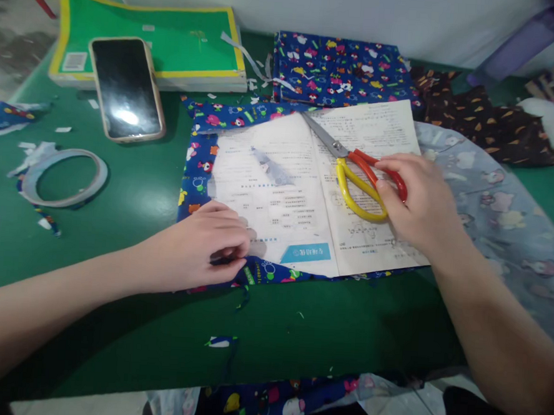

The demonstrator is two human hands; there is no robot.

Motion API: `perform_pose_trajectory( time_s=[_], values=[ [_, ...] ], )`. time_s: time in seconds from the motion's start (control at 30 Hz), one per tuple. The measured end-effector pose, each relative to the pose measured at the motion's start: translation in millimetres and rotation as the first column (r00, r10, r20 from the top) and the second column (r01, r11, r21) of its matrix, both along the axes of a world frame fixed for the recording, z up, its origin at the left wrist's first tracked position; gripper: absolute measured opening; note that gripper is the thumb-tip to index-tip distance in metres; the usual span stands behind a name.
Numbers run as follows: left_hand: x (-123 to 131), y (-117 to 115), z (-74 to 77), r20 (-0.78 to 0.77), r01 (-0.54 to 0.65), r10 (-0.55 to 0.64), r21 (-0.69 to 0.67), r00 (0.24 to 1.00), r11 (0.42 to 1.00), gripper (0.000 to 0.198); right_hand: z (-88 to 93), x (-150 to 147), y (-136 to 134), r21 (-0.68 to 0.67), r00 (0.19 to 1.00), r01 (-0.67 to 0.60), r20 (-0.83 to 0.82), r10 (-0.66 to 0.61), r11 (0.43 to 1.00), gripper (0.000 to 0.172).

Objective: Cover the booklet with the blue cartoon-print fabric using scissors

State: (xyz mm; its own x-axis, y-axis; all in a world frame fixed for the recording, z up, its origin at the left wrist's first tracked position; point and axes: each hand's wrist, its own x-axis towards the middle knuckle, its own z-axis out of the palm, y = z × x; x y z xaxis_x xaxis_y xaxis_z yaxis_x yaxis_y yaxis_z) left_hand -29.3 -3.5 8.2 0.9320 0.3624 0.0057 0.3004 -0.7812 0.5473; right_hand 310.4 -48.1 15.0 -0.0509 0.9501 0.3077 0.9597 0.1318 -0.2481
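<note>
An open printed booklet [306, 190] lies on a sheet of blue patterned cloth [199, 165] on the green table. My left hand [203, 250] rests at the booklet's lower left corner, its fingers curled and pinching the cloth edge there. My right hand [422, 201] lies on the right page, fingers closed around the handles of the scissors [354, 168], which have one red and one yellow handle. The blades point up and left along the booklet's fold. A small strip of clear tape [270, 166] lies on the left page.
A phone [126, 89] lies on a green and yellow book [188, 42] at the back left. A roll of tape [65, 176] and paper scraps sit at left. Folded blue cloth [341, 70], brown cloth [489, 120] and pale grey cloth [515, 216] lie behind and right.
</note>
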Motion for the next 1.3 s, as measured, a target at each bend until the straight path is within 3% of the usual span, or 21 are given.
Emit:
perform_pose_trajectory(
  time_s=[0.1,0.23,0.4,0.6,0.73,0.83,0.97,1.13,1.3],
  values=[
    [1.0,-0.6,0.2,0.0,-0.008,0.008,0.006,1.0,1.0,0.016,-5.8,8.3,5.4,-0.064,1.0,-0.001,0.028,0.003,0.998,0.032],
    [0.1,-0.2,-0.2,-0.007,-0.016,0.016,0.006,1.0,1.0,0.017,-8.3,5.9,4.8,-0.013,0.999,0.013,0.05,-0.012,1.0,0.031],
    [-2.0,1.9,-0.8,-0.034,-0.011,0.011,-0.015,0.999,1.0,0.015,-6.0,-0.4,2.2,-0.114,0.991,0.135,0.021,-0.134,0.984,0.052],
    [-1.6,2.2,0.5,-0.04,-0.016,0.014,-0.041,0.999,0.999,0.013,-0.1,-1.8,-2.9,-0.254,0.972,0.226,0.121,-0.201,0.94,0.048],
    [-2.9,3.0,-0.6,-0.016,-0.012,0.011,-0.06,1.0,0.998,0.012,0.6,-6.0,-5.3,-0.266,0.948,0.306,0.176,-0.266,0.914,0.052],
    [-4.1,5.0,-0.6,-0.004,-0.01,0.01,-0.09,1.0,0.996,0.013,0.1,-3.9,-3.8,-0.286,0.936,0.326,-0.032,-0.349,0.901,0.047],
    [-3.2,7.3,1.2,0.005,-0.013,0.013,-0.126,1.0,0.992,0.013,-2.7,1.5,-2.0,-0.289,0.86,0.239,-0.381,-0.34,0.927,0.038],
    [-1.8,8.0,2.3,0.074,-0.007,0.023,-0.21,0.997,0.978,0.012,-5.1,-9.3,-3.9,-0.143,0.692,0.169,-0.688,-0.221,0.975,0.041],
    [-4.5,9.8,2.5,0.038,-0.057,0.069,-0.26,0.997,0.964,0.01,6.7,-25.2,-5.2,0.0,0.506,0.087,-0.862,-0.044,0.996,0.032]
  ],
)
